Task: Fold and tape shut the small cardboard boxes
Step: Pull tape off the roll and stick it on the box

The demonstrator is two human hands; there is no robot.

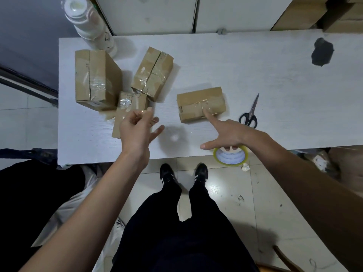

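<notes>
R hand [229,134] grips tape roll [231,156] w/ index finger on taped box [200,104]; L hand [137,130] fingers loose, holding nothing over bench [255,75].

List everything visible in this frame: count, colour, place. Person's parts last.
cardboard boxes: 4, brown, taped; three clustered at table left, one at centre
table: 1, white, across the middle of the view
tape roll: 1, clear with yellowish rim, at table's near edge, hanging from right hand's fingers
scissors: 1, black handles, on table right of centre box
bottle: 1, white, table's far-left corner
dark patch: 1, black, table far right
cabinets: white, behind table
shoes: 2, black, on floor tiles
left hand: 1, fingers spread, above nearest left box
right hand: 1, index finger touching centre box, holds tape roll
</notes>
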